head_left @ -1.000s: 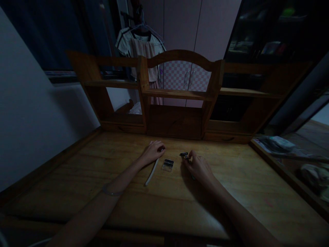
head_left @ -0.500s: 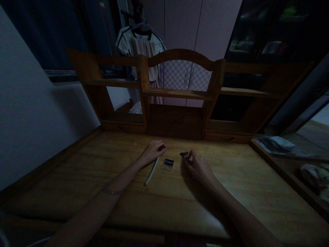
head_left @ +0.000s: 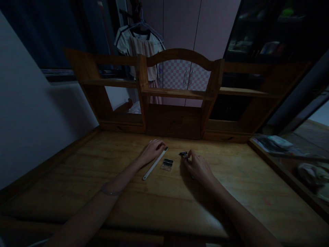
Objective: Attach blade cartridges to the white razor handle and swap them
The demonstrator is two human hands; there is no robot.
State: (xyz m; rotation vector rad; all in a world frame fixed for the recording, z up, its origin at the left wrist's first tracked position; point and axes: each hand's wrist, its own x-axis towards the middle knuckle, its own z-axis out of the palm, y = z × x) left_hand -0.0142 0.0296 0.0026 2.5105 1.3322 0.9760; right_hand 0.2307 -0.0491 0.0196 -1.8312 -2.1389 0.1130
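Observation:
On the wooden desk (head_left: 123, 202), a white toothbrush-like stick (head_left: 154, 165) with a dark end lies slanted, touching the fingertips of my left hand (head_left: 151, 152). Those fingers are bent together around its upper end. Right of the stick lies a small clear case (head_left: 167, 164) with dark contents. My right hand (head_left: 200, 168) pinches a dark razor (head_left: 184, 155), its head pointing up and left past my fingertips. The rest of its handle is mostly hidden under the hand.
A wooden shelf unit (head_left: 177, 93) stands along the desk's back edge. Beyond it, clothes (head_left: 141, 43) hang before a pink cabinet (head_left: 180, 27). Papers (head_left: 269, 142) and crumpled cloth (head_left: 311, 176) lie beyond the desk's right edge.
The white stick has turned; its dark upper end now shows by my left fingertips, and its lower end has shifted slightly up and left. My right hand and the razor have hardly moved.

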